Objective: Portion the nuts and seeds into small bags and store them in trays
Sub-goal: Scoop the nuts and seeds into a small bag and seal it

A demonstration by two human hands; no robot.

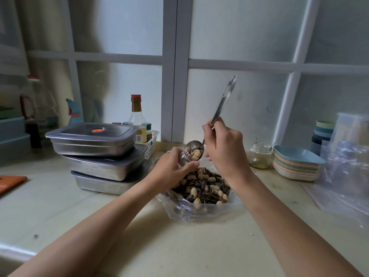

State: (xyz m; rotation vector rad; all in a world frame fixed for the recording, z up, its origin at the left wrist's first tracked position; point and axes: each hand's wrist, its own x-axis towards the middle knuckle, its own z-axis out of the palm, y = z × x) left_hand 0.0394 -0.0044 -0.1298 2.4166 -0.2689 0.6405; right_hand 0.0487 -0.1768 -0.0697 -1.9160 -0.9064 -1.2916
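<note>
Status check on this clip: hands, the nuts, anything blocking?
Right hand grips spoon, bowl loaded with nuts. Left hand holds small bag at spoon's lip. Big bag of nuts and seeds open directly below. Lidded trays stacked left, nothing blocking.

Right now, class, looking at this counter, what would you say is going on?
A person is portioning. The right hand holds a spoon loaded with nuts at the mouth of a small clear bag that the left hand grips. Below them an open large bag of nuts and seeds lies on the counter. Three lidded metal trays stand stacked to the left.
</note>
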